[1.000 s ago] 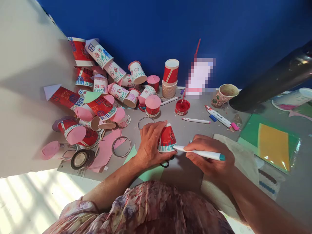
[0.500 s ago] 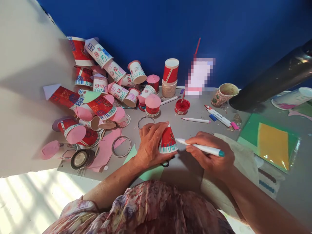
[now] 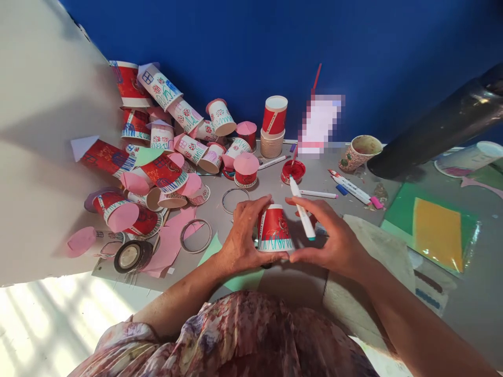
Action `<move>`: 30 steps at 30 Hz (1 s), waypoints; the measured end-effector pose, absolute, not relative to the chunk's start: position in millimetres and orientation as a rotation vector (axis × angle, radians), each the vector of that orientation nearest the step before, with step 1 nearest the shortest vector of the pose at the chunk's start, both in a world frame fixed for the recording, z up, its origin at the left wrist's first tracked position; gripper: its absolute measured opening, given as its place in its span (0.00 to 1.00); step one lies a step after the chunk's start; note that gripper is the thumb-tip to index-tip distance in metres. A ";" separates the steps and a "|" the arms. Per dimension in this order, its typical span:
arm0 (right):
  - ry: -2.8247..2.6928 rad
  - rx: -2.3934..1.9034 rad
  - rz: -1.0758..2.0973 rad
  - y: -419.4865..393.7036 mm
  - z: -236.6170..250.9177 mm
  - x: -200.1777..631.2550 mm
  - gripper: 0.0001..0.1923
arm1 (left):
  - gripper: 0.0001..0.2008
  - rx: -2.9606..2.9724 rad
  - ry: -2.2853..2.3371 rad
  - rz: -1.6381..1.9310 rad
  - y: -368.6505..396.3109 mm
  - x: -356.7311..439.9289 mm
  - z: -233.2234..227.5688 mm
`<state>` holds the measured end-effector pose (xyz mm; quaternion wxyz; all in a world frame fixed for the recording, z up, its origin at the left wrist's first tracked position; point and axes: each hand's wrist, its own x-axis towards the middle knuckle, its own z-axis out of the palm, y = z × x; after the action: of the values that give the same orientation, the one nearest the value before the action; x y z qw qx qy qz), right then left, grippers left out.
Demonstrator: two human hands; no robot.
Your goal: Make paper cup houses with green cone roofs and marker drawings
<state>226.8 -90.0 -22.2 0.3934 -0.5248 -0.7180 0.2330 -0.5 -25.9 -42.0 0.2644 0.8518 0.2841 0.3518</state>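
A red paper cup [image 3: 275, 225] stands upside down between my hands, with green zigzag strokes on the white band along its rim. My left hand [image 3: 242, 235] is curled round the cup's left side, thumb at the rim. On the right, my right hand [image 3: 334, 235] holds a white marker [image 3: 301, 209] between its fingers. The marker's green end points toward me and its other end points away. The right thumb reaches the cup's lower right edge. Behind the hands stand a red open jar [image 3: 293, 172] and a pink-topped cup [image 3: 246, 170].
Decorated paper cups [image 3: 188, 146] pile up at the left. Near them lie a tape roll [image 3: 133, 256], a ring [image 3: 196, 235] and pink paper [image 3: 173, 241]. Markers [image 3: 353, 188], a patterned cup [image 3: 360, 153], a black pipe [image 3: 432, 125] and a packet of coloured sheets [image 3: 440, 230] are on the right.
My right hand has come left to the cup, and the marker has swung from pointing at the cup to pointing away. The cup has turned and now stands more upright.
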 end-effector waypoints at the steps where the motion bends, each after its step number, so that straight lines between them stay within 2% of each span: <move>1: -1.863 -1.321 0.620 -89.1 -23.8 227.7 0.51 | 0.57 2.289 0.748 0.944 -26.2 -0.6 -41.7; 4: -1.951 -1.284 0.681 -87.4 -26.3 228.7 0.57 | 0.59 2.241 0.702 0.917 -26.7 -0.8 -41.3; 9: -1.931 -1.307 0.716 -88.4 -19.9 232.4 0.50 | 0.63 2.128 0.645 0.882 -23.7 -4.2 -40.9; 16: -1.696 -1.305 0.912 -89.0 -22.1 245.6 0.52 | 0.51 1.754 0.575 0.671 -18.6 -8.3 -40.7; 21: -1.646 -1.249 0.882 -90.6 -24.5 242.8 0.52 | 0.47 1.833 0.718 0.814 -15.9 -7.9 -39.3; 23: -1.606 -1.234 0.770 -93.1 -22.0 239.6 0.43 | 0.45 1.961 0.827 0.890 -15.1 -7.6 -38.3; 26: -1.592 -1.147 0.562 -96.0 -16.4 234.5 0.20 | 0.44 2.023 0.849 0.940 -14.8 -6.9 -37.8; 30: -1.621 -0.997 0.486 -95.1 -10.0 230.5 0.12 | 0.45 2.035 0.845 0.938 -15.2 -6.3 -37.8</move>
<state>230.5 -95.1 -10.0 0.5552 -0.4219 -0.6865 0.2059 -6.3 -15.2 -37.8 0.3648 0.7913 0.3284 0.3647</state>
